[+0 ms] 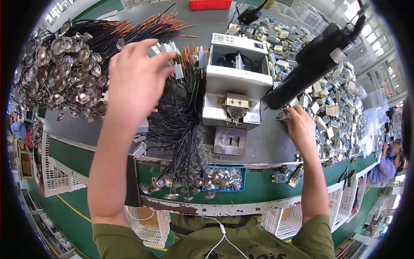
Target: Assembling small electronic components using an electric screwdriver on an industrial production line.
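My left hand (140,73), slightly blurred, hovers with fingers apart beside some small white-and-grey blocks (178,71) at the top of a wire bundle. Black wires (174,116) with coppery tips run down from there, ending in coil springs and round metal discs (188,195) near the front edge. On the right, the fingertips of my right hand (300,129) pinch a small grey block (284,115) at the border of a heap of similar blocks (332,110). Between my hands stands a white-and-grey bench machine (237,77), with a slotted metal plate (230,141) in front of it.
A heap of metal discs (60,64) on black wires covers the left. A thick black cylinder (297,69) slants down beside the machine. A blue tray (244,179) of small shiny parts sits at the front edge. A red bin (210,4) stands at the back.
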Motion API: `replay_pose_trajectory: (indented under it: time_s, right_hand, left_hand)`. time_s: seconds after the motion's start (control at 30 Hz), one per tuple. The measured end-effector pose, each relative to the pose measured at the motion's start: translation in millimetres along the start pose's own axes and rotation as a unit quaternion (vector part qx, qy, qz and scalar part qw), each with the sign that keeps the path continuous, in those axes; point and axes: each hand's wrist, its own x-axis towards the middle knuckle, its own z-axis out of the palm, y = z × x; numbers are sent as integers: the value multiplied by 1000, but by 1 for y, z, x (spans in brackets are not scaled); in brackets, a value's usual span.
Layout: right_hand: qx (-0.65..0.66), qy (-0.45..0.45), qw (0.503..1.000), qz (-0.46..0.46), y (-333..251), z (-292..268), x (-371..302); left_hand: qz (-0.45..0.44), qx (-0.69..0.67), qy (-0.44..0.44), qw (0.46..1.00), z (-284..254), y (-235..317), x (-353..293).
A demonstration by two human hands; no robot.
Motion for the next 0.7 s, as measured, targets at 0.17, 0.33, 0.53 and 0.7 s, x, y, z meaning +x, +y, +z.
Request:
replay_pose_trajectory:
  time_s: [0.17, 0.33, 0.53, 0.7]
  right_hand:
    - [446, -4, 883, 144, -9, -19, -24]
    - [661, -41, 748, 35, -64, -22, -55]
    - [633, -2, 774, -4, -100, -10, -54]
    - [527, 18, 843, -102, -91, -12, -46]
  left_hand:
    - [98, -147, -55, 983, -14, 70, -24]
    - [162, -111, -218, 956, 14, 96, -65]
    - [145, -67, -277, 948, 27, 116, -74]
    - [163, -113, -281, 939, 15, 103, -65]
